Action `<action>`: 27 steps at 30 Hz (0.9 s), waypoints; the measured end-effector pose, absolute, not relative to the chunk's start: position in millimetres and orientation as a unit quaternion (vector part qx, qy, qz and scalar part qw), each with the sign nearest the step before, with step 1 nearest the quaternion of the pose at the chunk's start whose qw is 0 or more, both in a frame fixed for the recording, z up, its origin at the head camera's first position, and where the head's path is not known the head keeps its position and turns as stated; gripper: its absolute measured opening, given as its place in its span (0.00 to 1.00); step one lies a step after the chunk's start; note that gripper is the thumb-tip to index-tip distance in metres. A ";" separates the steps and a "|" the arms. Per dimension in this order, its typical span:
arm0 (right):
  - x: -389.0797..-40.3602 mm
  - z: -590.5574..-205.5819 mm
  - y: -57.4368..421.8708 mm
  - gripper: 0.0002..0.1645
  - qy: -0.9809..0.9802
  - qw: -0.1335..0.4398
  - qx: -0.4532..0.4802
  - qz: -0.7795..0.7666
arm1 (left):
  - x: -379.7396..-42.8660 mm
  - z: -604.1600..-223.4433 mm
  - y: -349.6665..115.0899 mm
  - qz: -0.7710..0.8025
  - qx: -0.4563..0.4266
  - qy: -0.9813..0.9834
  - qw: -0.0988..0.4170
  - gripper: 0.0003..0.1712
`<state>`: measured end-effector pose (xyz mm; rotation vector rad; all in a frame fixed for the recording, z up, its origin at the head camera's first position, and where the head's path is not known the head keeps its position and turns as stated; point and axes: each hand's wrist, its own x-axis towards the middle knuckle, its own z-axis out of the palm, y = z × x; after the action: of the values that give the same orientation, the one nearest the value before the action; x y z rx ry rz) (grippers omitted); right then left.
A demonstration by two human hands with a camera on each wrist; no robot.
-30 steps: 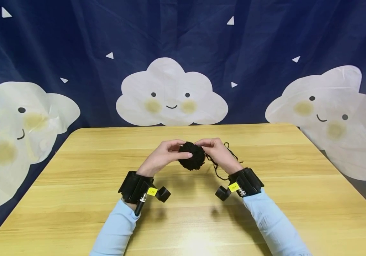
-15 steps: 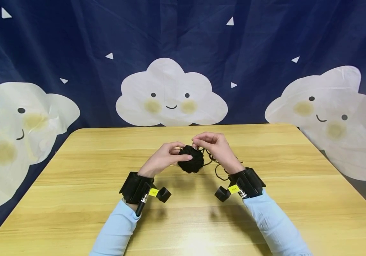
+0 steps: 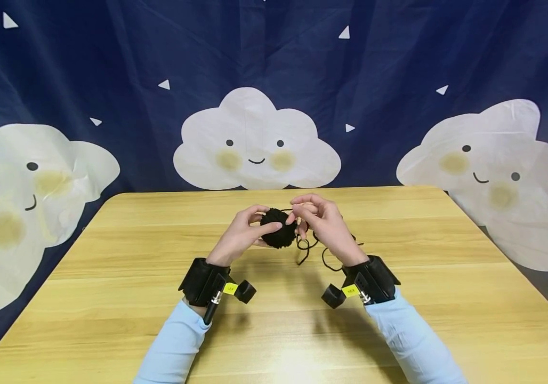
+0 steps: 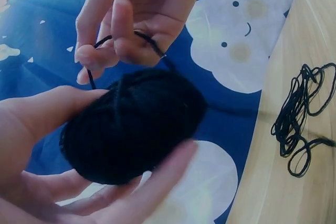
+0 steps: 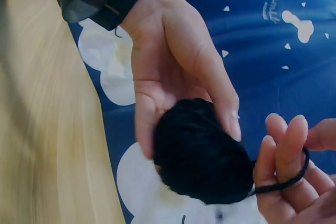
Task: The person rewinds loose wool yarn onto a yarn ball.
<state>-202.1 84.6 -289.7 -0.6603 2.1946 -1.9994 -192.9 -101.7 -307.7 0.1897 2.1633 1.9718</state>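
Observation:
My left hand (image 3: 236, 234) grips a ball of black yarn (image 3: 280, 239) above the table, its thumb on the near side and its fingers round the far side. In the left wrist view the wound ball (image 4: 134, 129) is plainly seen between thumb and fingers. To its right, my right hand (image 3: 328, 224) pinches a strand of yarn that comes off the ball. The right wrist view shows this strand (image 5: 281, 186) bent in a loop round the right fingers, just off the end of the ball.
A loose tangle of black yarn (image 4: 294, 114) lies on the wooden table (image 3: 274, 320), partly behind the right hand in the head view. A dark blue curtain (image 3: 264, 42) with white clouds hangs behind the table. Each wrist wears a black camera band (image 3: 207, 281).
The right hand has left the ball's side and drawn a strand up and a little to the right. The left hand has turned the ball and shifted it slightly left and up.

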 end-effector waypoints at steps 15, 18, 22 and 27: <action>-196.3 -299.2 82.7 0.13 0.746 0.102 -0.253 -0.608 | -206.5 -331.7 -108.9 0.736 0.131 0.663 0.028 0.34; -195.7 -303.7 81.7 0.14 0.751 0.123 -0.256 -0.596 | -200.6 -322.5 -106.5 0.736 0.101 0.669 0.031 0.38; -196.3 -311.1 79.6 0.14 0.753 0.165 -0.276 -0.574 | -192.9 -308.5 -103.6 0.741 0.062 0.667 0.049 0.38; -200.4 -319.8 78.3 0.14 0.747 0.204 -0.295 -0.560 | -192.0 -303.8 -103.1 0.749 0.052 0.656 0.072 0.32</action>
<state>-200.4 78.3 -319.8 -0.8215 2.0822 -1.5628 -192.0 -103.1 -303.8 0.1576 1.9725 2.2515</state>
